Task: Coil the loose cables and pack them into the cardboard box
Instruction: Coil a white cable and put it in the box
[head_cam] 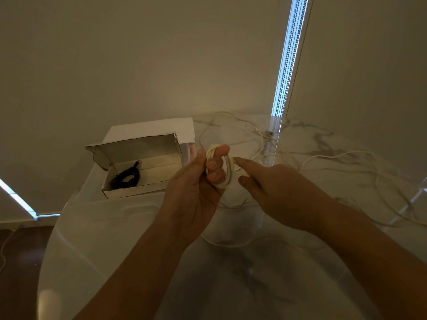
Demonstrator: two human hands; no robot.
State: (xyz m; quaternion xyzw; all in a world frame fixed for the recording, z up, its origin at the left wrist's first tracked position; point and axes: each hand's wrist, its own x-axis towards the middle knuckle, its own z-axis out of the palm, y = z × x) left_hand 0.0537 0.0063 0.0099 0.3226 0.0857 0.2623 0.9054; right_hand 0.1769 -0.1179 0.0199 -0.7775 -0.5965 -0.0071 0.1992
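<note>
a white coil (223,168) of cable sits at the centre of the frame, wound in several loops around the fingers of the left hand (198,188). that hand is curled shut around the loops, thumb tip pressed on top of them, palm turned toward the camera. just to the right, the right hand (275,188) reaches in with its forefinger stretched toward the coil and its thumb below; it seems to be guiding the free strand, but whether it actually pinches the cable cannot be told from here.

the loose cable (323,158) trails away from the coil to the right and upper right, lying in slack tangled curves across a pale marbled table (115,227). another stretch loops below the hands, near the middle of the frame.

left of the hands stands the box (129,189), lid flipped up and open, resting on the table. a black coil (126,179) already lies inside at its left end, with room beside it.

the step in hand looks like winding the white cable, with a good deal still unwound. the next move likely calls for drawing more slack in from the right and laying it over the left fingers without the tangle snagging.
</note>
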